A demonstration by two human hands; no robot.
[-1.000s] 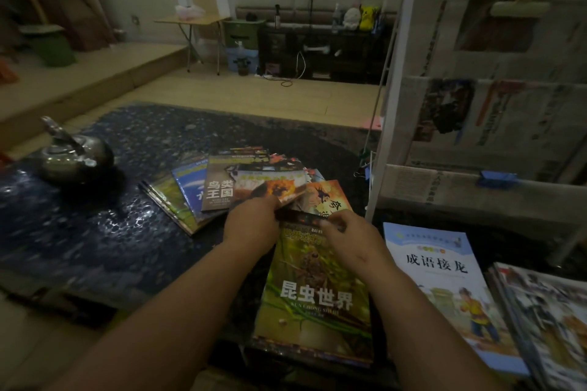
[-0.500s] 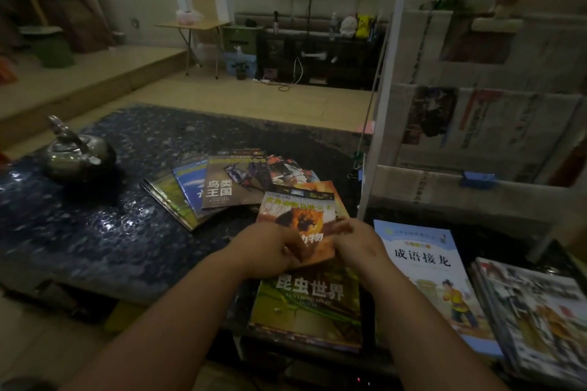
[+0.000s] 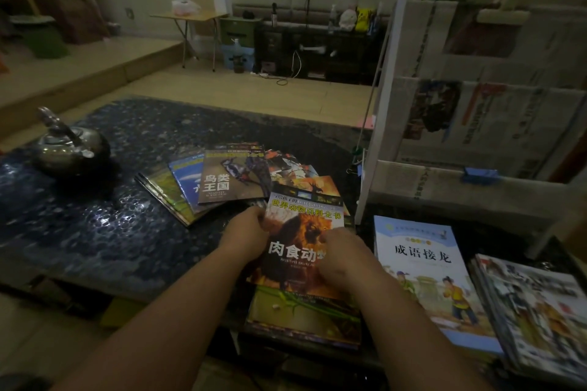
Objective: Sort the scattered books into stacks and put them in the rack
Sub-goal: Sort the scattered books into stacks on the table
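Left hand [image 3: 246,236]: fingers curled round the left edge of the lion book [image 3: 301,232], gripping it.
Right hand [image 3: 343,254]: fingers bent over the book's right edge and onto its cover, gripping it too.
Lion book: face up between both hands, over the green book [image 3: 305,311]; whether its lower edge already rests there I cannot tell.
Green book: lies flat at the near edge of the table [image 3: 95,232], tops a thin stack.
Fanned books [image 3: 178,187]: overlapping just beyond the hands, the bird book [image 3: 228,178] uppermost, not yet sorted.
Right side: a blue book [image 3: 425,263] lies just beside the green one; a pile of magazines [image 3: 533,311] beyond it.
Rack [image 3: 381,105]: white frame standing right of the table, shelves lined with newspaper, no books seen in it.
Kettle [image 3: 70,149]: far left, well apart.
Step in hand: likely stacking, setting the lion book on the green one.
Next move: lower it, square the edges with the stack, let go, then reach for the fan.
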